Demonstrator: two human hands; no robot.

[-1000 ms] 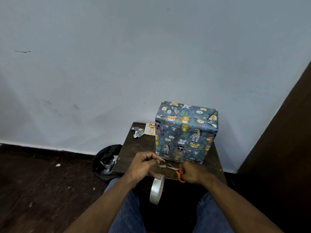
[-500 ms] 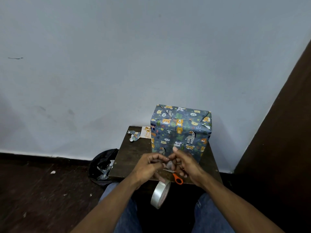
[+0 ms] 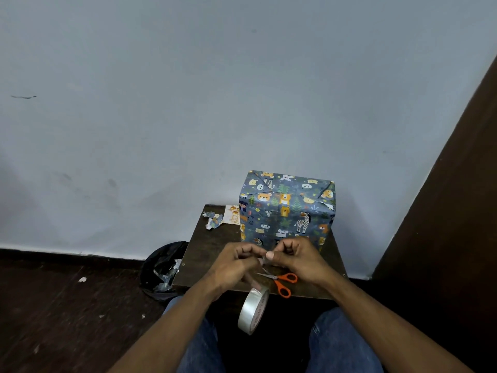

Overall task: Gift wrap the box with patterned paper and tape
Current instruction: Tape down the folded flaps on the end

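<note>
The box [image 3: 287,208] stands upright on a small dark table [image 3: 209,251], fully covered in blue animal-print paper. In front of it my left hand [image 3: 236,267] and my right hand [image 3: 295,259] meet, both pinching a small cut piece of clear tape [image 3: 265,261] between fingertips. A roll of clear tape [image 3: 252,309] hangs from the lower fingers of my left hand, below the table's front edge. Orange-handled scissors [image 3: 282,282] lie on the table's front edge, under my right hand.
Paper scraps [image 3: 213,220] and a small card [image 3: 232,214] lie at the table's back left corner. A black bin bag [image 3: 164,267] with scraps sits on the floor left of the table. A dark wooden panel [image 3: 443,224] rises at the right. My knees are under the table front.
My right hand has let go of the scissors, which now lie on the table, and has come up to join my left hand on the cut tape piece.
</note>
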